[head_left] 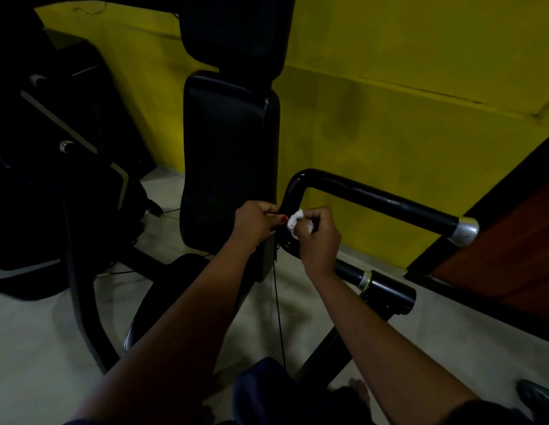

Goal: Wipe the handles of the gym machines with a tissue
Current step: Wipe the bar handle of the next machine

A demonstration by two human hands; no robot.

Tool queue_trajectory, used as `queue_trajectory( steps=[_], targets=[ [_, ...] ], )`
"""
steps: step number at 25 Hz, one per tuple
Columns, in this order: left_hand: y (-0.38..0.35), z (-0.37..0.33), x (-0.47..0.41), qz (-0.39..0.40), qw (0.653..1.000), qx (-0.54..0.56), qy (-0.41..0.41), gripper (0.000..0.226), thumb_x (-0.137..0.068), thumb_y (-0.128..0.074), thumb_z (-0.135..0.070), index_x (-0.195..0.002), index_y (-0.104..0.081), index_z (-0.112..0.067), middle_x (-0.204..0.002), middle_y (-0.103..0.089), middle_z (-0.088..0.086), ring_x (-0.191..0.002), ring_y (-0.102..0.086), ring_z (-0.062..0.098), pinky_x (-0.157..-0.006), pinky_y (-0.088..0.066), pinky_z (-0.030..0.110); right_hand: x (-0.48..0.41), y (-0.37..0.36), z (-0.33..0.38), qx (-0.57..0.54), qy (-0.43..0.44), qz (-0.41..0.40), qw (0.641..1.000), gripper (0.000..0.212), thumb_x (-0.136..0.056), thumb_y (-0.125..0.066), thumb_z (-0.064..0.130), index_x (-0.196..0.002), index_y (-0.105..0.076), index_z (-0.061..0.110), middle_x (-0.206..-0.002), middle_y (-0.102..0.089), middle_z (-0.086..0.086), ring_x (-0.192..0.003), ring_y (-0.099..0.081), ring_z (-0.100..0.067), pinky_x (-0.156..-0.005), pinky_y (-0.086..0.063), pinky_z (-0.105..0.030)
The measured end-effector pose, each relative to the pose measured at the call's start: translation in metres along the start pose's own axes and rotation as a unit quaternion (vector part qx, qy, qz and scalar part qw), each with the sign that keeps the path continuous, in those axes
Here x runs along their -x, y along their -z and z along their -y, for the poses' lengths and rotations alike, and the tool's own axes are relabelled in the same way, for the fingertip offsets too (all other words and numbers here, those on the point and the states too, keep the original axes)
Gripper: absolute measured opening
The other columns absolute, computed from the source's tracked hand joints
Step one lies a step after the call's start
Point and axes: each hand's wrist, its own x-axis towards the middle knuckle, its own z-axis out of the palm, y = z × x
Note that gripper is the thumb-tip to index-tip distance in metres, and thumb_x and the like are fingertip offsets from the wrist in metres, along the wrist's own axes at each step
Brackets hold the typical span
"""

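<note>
Your right hand [319, 237] has its fingers curled round a crumpled white tissue [294, 221], pressing it against the upright stretch of the black handle bar [389, 204], just below the bend and well apart from the silver end cap [463, 231]. Your left hand [256, 223] sits just beside the tissue, between the bar and the black back pad [230, 148]. Its fingers are curled and its thumb nearly touches the tissue, but the dark hides whether it grips the bar.
</note>
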Motion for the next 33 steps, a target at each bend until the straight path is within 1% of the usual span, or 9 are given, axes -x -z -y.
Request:
queue_trajectory(
  steps=[3, 6, 8, 12, 15, 20, 25, 30, 33],
  targets=[
    [0.001, -0.001, -0.003, 0.01, 0.999, 0.028, 0.016, 0.03, -0.083, -0.072, -0.003, -0.112, -0.067, 0.001, -0.091, -0.066, 0.01, -0.074, -0.062, 0.008, -0.062, -0.054, 0.014, 0.002, 0.004, -0.002, 0.069, 0.008, 0.082, 0.994, 0.011, -0.078, -0.06, -0.005, -0.075, -0.052, 0.003, -0.071, -0.058, 0.002, -0.064, -0.052, -0.001, -0.056, -0.036, -0.016],
    [-0.001, 0.001, -0.003, -0.001, 0.999, 0.034, 0.026, 0.027, -0.082, -0.073, -0.003, -0.108, -0.068, 0.001, -0.096, -0.068, 0.013, -0.083, -0.064, 0.014, -0.068, -0.055, 0.019, -0.028, -0.004, 0.002, 0.051, -0.103, 0.058, 0.992, 0.007, -0.084, -0.062, 0.006, -0.082, -0.058, 0.011, -0.08, -0.062, -0.003, -0.074, -0.056, -0.014, -0.065, -0.041, -0.024],
    [-0.002, 0.003, -0.002, -0.002, 0.998, 0.052, 0.036, 0.021, -0.083, -0.072, -0.004, -0.103, -0.068, 0.001, -0.097, -0.067, 0.013, -0.086, -0.066, 0.016, -0.067, -0.055, 0.02, -0.033, -0.004, -0.001, 0.059, -0.074, 0.073, 0.993, 0.006, -0.087, -0.061, 0.008, -0.088, -0.059, 0.014, -0.083, -0.063, -0.002, -0.076, -0.057, -0.017, -0.064, -0.041, -0.024],
    [-0.001, 0.007, -0.001, 0.007, 0.994, 0.075, 0.078, 0.014, -0.085, -0.071, -0.01, -0.094, -0.069, 0.0, -0.098, -0.068, 0.016, -0.077, -0.066, 0.017, -0.063, -0.058, 0.025, -0.013, 0.018, -0.009, 0.121, 0.071, 0.16, 0.977, 0.007, -0.077, -0.06, 0.001, -0.075, -0.06, 0.008, -0.068, -0.062, 0.004, -0.061, -0.054, -0.007, -0.054, -0.036, -0.016],
    [0.0, 0.005, -0.002, 0.012, 0.996, 0.052, 0.072, 0.015, -0.086, -0.07, -0.011, -0.094, -0.07, 0.001, -0.097, -0.068, 0.015, -0.077, -0.066, 0.016, -0.069, -0.058, 0.026, -0.003, 0.018, -0.015, 0.213, 0.187, 0.212, 0.935, 0.01, -0.073, -0.058, -0.004, -0.07, -0.062, 0.005, -0.071, -0.069, -0.007, -0.07, -0.061, -0.022, -0.059, -0.031, -0.01],
    [0.003, 0.002, -0.008, 0.028, 0.997, -0.028, 0.062, 0.016, -0.088, -0.07, -0.016, -0.093, -0.072, -0.001, -0.089, -0.069, 0.016, -0.069, -0.064, 0.015, -0.071, -0.057, 0.027, 0.01, 0.017, -0.035, 0.29, 0.356, 0.171, 0.872, 0.015, -0.073, -0.072, 0.002, -0.081, -0.059, 0.004, -0.079, -0.06, -0.013, -0.08, -0.049, -0.026, -0.071, -0.037, -0.028],
    [0.004, -0.002, -0.009, 0.038, 0.995, -0.023, 0.088, 0.01, -0.088, -0.069, -0.015, -0.087, -0.069, -0.005, -0.085, -0.067, 0.011, -0.067, -0.063, 0.013, -0.07, -0.056, 0.025, 0.007, 0.025, -0.047, 0.329, 0.524, 0.227, 0.752, 0.014, -0.085, -0.058, -0.006, -0.097, -0.063, -0.002, -0.094, -0.06, -0.019, -0.087, -0.054, -0.035, -0.093, -0.044, -0.044],
    [0.006, -0.003, -0.006, 0.05, 0.995, -0.014, 0.084, 0.007, -0.086, -0.07, -0.014, -0.087, -0.068, -0.007, -0.093, -0.067, 0.012, -0.079, -0.065, 0.017, -0.076, -0.057, 0.028, 0.009, 0.027, -0.042, 0.342, 0.514, 0.199, 0.761, 0.017, -0.086, -0.053, -0.006, -0.098, -0.064, -0.003, -0.096, -0.06, -0.02, -0.087, -0.053, -0.035, -0.089, -0.047, -0.044],
    [0.009, -0.001, -0.004, 0.067, 0.994, -0.074, 0.048, 0.02, -0.079, -0.078, -0.016, -0.095, -0.071, -0.008, -0.091, -0.071, 0.008, -0.083, -0.067, 0.016, -0.079, -0.056, 0.028, 0.014, 0.043, -0.042, 0.308, 0.447, 0.18, 0.821, 0.013, -0.085, -0.051, 0.008, -0.088, -0.063, 0.003, -0.089, -0.062, -0.014, -0.083, -0.052, -0.028, -0.079, -0.045, -0.035]
  ],
)
